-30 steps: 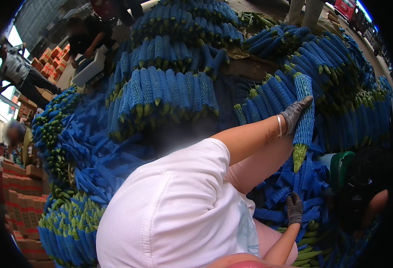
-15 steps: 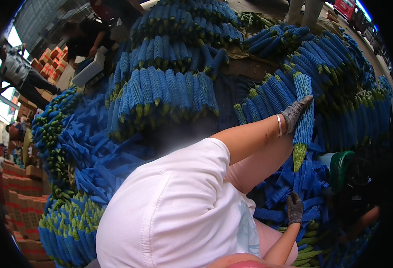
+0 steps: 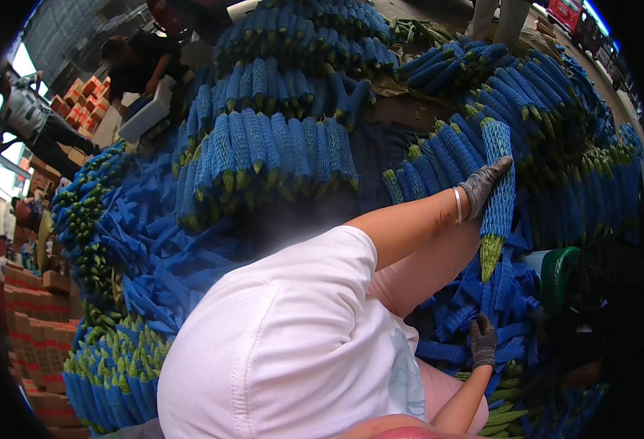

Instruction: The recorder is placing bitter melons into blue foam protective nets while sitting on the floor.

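My left hand (image 3: 485,189), in a grey glove with a bracelet at the wrist, is closed around a bitter melon (image 3: 490,256). A blue foam net sleeve (image 3: 497,197) covers most of the melon, leaving its green lower tip and a little of its top bare. Lower down, my gloved right hand (image 3: 483,344) has its fingers curled in beside a heap of loose blue net sleeves (image 3: 457,318). What those fingers hold, if anything, is hidden. Bare green bitter melons (image 3: 505,417) lie just below the right hand.
Rows of sleeved bitter melons (image 3: 285,146) are stacked ahead, with another stack (image 3: 541,88) to the right. More loose blue sleeves (image 3: 153,249) spread at left. A green tub (image 3: 558,278) stands right of my hands. Cartons (image 3: 47,329) and people (image 3: 142,62) are farther left.
Both my hands and the sleeved bitter melon stay in place. At the upper left, a person's head has shifted slightly. An arm at the lower right has drawn back into shadow.
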### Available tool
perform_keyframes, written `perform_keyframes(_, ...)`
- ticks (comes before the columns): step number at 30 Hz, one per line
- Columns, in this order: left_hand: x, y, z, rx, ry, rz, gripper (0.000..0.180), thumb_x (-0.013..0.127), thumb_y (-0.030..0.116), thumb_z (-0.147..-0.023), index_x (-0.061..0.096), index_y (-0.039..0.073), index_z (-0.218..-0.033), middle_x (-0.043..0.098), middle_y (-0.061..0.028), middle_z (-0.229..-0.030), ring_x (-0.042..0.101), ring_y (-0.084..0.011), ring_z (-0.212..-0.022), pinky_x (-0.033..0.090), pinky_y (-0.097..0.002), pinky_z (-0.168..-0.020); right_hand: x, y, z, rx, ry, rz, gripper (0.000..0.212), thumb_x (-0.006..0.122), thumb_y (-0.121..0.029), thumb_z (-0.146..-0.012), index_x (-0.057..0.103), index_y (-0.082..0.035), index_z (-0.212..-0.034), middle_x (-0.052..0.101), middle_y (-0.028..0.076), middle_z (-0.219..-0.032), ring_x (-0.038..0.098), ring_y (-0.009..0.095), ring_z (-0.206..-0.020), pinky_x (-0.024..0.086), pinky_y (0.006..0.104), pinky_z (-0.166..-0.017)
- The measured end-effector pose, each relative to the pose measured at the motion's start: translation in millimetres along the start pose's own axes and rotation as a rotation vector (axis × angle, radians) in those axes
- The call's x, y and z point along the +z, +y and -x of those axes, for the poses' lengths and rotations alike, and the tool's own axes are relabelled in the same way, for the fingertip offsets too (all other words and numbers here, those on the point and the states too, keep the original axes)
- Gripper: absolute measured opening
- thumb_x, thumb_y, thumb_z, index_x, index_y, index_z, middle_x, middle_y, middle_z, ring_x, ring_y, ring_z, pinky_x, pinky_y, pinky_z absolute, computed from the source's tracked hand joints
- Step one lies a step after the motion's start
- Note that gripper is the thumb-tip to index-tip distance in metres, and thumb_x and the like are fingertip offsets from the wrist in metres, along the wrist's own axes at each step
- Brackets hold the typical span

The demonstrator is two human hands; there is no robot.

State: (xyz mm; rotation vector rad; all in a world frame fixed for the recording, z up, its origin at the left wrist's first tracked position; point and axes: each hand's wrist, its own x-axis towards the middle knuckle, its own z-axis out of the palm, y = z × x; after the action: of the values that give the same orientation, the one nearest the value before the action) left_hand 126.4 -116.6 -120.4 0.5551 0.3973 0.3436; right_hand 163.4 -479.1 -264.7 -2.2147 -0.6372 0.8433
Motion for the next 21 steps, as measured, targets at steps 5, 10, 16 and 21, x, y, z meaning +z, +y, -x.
perform_keyframes(5, 1.5, 2.1, 2.1, -0.003, -0.027, -0.004, 0.056, 0.068, 0.058, -0.071, 0.061, 0.005, -0.087, 0.061, -0.0117, -0.075, 0.06, -0.024, -0.061, 0.052, -0.0389, -0.058, -2.0, 1.7, 0.7, -0.011, 0.01, 0.031, 0.043, 0.061, -0.018, -0.086, 0.051, 0.003, -0.122, 0.059, 0.017, -0.117, 0.059, 0.023, -0.102, 0.045, 0.0327, -0.089)
perform_keyframes(10, 0.2, -1.5, -1.1, -0.015, 0.003, 0.003, 0.056, 0.068, 0.058, -0.071, 0.061, 0.005, -0.086, 0.061, -0.0118, -0.075, 0.06, -0.0241, -0.062, 0.052, -0.039, -0.059, 1.2, -0.4, 2.1, -0.002, 0.015, 0.023, 0.043, 0.061, -0.018, -0.086, 0.052, 0.003, -0.122, 0.059, 0.018, -0.117, 0.058, 0.024, -0.103, 0.045, 0.0329, -0.09)
perform_keyframes(16, 3.4, -0.5, 4.2, -0.014, -0.025, 0.006, 0.055, 0.068, 0.058, -0.071, 0.061, 0.005, -0.087, 0.061, -0.0117, -0.075, 0.06, -0.0242, -0.063, 0.052, -0.0393, -0.06, 1.9, 1.7, 3.8, 0.007, 0.006, -0.017, 0.042, 0.06, -0.016, -0.087, 0.051, 0.004, -0.123, 0.057, 0.018, -0.12, 0.056, 0.024, -0.108, 0.043, 0.0327, -0.093)
perform_keyframes(21, -1.3, 3.4, 1.5, 0.0, -0.025, 0.006, 0.056, 0.069, 0.058, -0.071, 0.061, 0.006, -0.087, 0.061, -0.0117, -0.076, 0.06, -0.0242, -0.063, 0.052, -0.0394, -0.06, -0.7, 3.1, -1.4, 0.011, -0.006, -0.024, 0.042, 0.06, -0.016, -0.087, 0.051, 0.004, -0.123, 0.057, 0.018, -0.121, 0.056, 0.024, -0.108, 0.043, 0.0328, -0.093)
